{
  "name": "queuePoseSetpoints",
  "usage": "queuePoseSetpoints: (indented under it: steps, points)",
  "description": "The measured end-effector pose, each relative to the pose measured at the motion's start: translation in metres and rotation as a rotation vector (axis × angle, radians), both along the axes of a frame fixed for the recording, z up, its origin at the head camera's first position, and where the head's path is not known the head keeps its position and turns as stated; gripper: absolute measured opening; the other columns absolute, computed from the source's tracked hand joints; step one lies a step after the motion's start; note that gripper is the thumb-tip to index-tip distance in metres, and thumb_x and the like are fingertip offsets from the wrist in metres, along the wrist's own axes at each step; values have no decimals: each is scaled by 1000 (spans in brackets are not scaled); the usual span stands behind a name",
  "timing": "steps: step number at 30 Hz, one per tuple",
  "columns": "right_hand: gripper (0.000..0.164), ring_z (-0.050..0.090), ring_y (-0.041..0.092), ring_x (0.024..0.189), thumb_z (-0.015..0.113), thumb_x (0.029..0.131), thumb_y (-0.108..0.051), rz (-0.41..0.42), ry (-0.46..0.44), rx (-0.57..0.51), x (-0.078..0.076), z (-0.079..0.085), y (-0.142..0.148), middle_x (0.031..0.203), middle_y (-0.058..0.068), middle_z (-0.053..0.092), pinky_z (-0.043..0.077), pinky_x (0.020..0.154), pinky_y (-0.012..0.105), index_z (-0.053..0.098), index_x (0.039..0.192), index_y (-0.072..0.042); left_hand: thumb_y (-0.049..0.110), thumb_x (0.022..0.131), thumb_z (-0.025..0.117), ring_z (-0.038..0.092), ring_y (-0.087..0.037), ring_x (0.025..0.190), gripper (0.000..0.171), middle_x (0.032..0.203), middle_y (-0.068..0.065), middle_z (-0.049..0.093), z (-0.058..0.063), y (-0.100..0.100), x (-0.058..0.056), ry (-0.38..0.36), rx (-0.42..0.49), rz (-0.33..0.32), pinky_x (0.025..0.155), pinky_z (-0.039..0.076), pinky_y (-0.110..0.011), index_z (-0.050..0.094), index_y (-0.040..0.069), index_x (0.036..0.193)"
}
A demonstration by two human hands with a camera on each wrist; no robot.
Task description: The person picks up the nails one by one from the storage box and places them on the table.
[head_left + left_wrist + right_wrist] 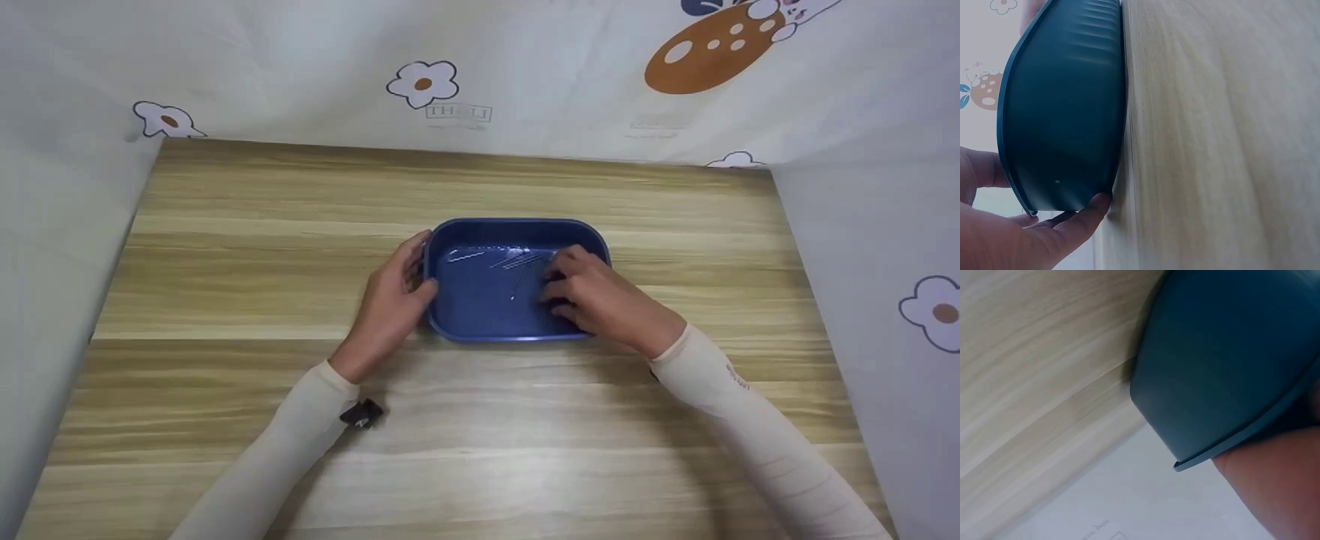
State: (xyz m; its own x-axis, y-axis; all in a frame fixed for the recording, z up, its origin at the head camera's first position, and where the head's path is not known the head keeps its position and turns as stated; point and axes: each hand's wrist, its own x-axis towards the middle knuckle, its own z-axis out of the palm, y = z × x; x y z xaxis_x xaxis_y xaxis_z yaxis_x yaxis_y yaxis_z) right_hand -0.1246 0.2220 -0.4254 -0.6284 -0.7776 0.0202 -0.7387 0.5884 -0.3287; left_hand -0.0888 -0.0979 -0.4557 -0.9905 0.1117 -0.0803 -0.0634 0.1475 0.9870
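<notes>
A blue rectangular plastic basin (480, 307) with rounded corners sits on the table; the wrist views show its outer wall dark teal (1067, 112). Several thin, shiny, needle-like pieces (517, 262) lie on its floor, mostly toward the far side. My left hand (390, 304) holds the basin's left end, thumb at the rim and fingers against the outer end wall. Over the right rim reaches my right hand (596, 296), its bent fingers pointing down inside the basin. Those fingertips are hidden from the right wrist camera by the wall, and I cannot tell whether they pinch a piece.
The wood-grain table (247, 285) extends around the basin. Pale fabric with printed flowers (424, 84) rises behind it and along both sides. A small black device (362, 413) is attached at the left sleeve's cuff.
</notes>
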Motion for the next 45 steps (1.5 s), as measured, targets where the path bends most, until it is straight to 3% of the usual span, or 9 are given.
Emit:
queuePoseSetpoints:
  steps: [7,17,24,29,34,40,45]
  points:
    - [21,59,38,115,91,85,3,-4,28,49,-3,-2,-5,116,16,75,54,102,53,88,103,-7,-4,102,57,45,-29,157,69,170,-18,46,-1,0,0,-5,-1,-4,129,39,-37,40,4,169]
    - [16,59,36,108,92,82,3,-4,85,26,-6,-5,-5,105,12,72,54,90,53,87,92,-9,-5,101,57,45,-30,157,70,169,-19,47,2,1,0,1,5,2,129,39,-38,40,3,168]
    - [10,58,37,109,92,85,-5,-31,91,58,-5,-5,-6,103,10,70,51,86,53,85,87,-10,-4,102,57,47,-29,155,69,167,-20,49,2,0,0,-15,0,-1,127,43,-39,40,3,168]
    - [7,56,37,115,88,91,-7,-49,84,87,-3,-4,-6,111,12,69,49,88,53,81,90,-7,-4,102,57,48,-29,154,68,165,-19,51,2,0,0,-5,4,-2,126,43,-38,42,4,168]
    - [6,55,35,117,81,96,-5,-58,86,45,-2,-3,-5,114,12,68,47,88,52,77,92,-5,-5,102,57,48,-30,154,68,165,-21,51,0,1,0,-7,6,5,126,43,-39,41,2,167]
    - [4,55,34,122,80,95,-2,-70,109,-34,5,7,-1,118,11,68,48,99,52,78,92,-3,-5,101,58,49,-33,154,68,164,-24,52,-1,1,-1,3,4,13,127,43,-42,41,0,167]
    - [4,58,33,122,83,93,-1,-77,131,-83,18,18,2,118,10,70,49,98,50,79,92,-3,-5,101,58,51,-33,153,68,162,-24,54,-1,1,0,7,-6,18,126,44,-42,42,0,167]
